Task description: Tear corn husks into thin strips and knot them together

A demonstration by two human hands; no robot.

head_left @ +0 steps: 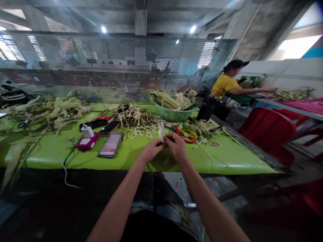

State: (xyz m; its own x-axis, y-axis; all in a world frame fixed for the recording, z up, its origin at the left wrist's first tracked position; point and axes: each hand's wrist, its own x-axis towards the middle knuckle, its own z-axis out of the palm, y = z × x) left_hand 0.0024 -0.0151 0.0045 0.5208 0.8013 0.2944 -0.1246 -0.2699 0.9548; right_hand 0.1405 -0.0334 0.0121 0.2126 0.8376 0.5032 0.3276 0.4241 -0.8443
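A pale strip of corn husk point(162, 131) stands up from between my fingers above the table's near half. My left hand point(152, 150) pinches its lower end, thumb pressed toward the fingers. Beside it, my right hand point(176, 145) is closed on the same strip, its fingertips meeting those of the left. Just right of my right hand lie scissors with red handles point(183, 135) and a yellow-handled cutting tool point(189, 133). Behind my hands spreads a heap of small twisted husk pieces point(137, 116).
A green basket point(174, 115) of husks stands at the back. To the left are a pink power socket point(87, 141) with a white cable, phones point(110, 144) and a large husk pile point(58, 109). A person in a yellow shirt point(223, 85) works at right, near red chairs point(267, 129).
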